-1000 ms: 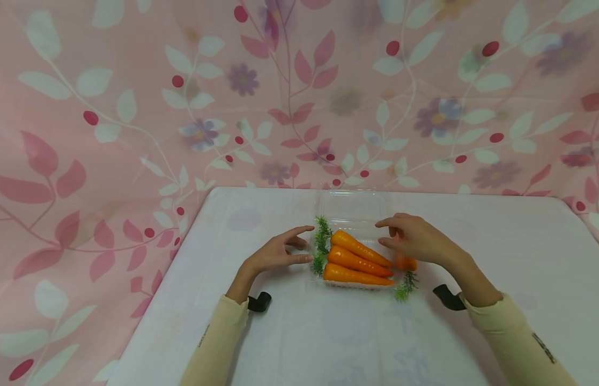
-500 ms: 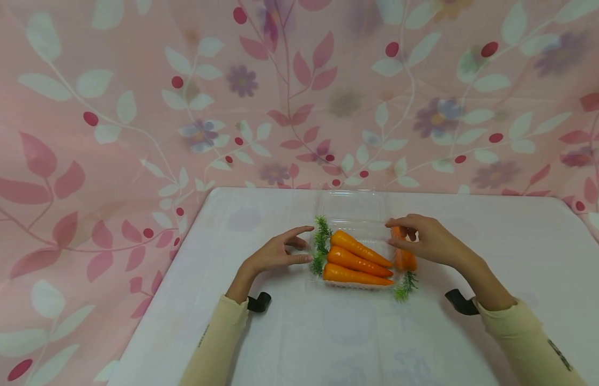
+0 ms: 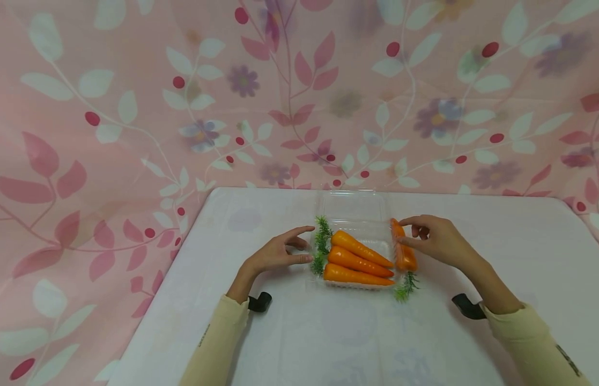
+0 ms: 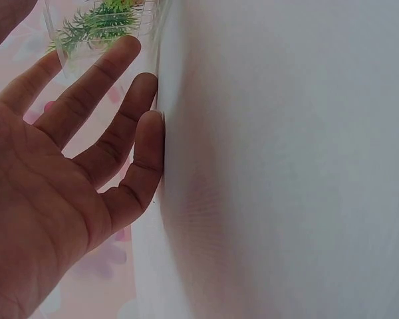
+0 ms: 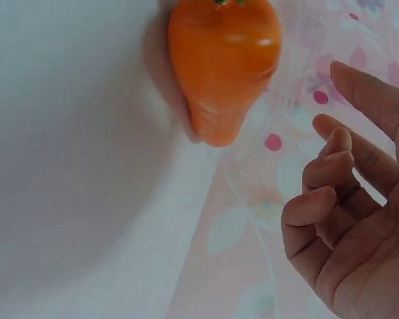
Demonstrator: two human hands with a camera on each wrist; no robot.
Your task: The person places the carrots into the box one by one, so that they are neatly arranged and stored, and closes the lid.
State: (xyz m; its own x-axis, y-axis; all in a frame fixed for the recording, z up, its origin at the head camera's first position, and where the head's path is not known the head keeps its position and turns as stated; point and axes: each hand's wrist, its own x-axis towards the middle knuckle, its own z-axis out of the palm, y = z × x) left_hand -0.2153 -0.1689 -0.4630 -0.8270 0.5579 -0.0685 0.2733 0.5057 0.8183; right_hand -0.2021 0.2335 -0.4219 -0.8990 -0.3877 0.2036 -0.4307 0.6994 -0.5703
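Note:
A clear plastic clamshell box stands open mid-table, lid tipped back. Three orange carrots lie in it, green tops to the left. A fourth carrot lies along the box's right edge, its green top toward me. My right hand hovers just right of that carrot with loosely curled fingers, holding nothing. In the right wrist view the carrot is apart from the hand. My left hand rests at the box's left side, its straight fingers against the clear wall.
The white table runs back to a pink floral cloth, which also hangs past its left edge. Black wrist straps show on both cream sleeves.
My right hand has drawn back to the right off the fourth carrot, which now lies uncovered beside the box. The left hand has stayed put.

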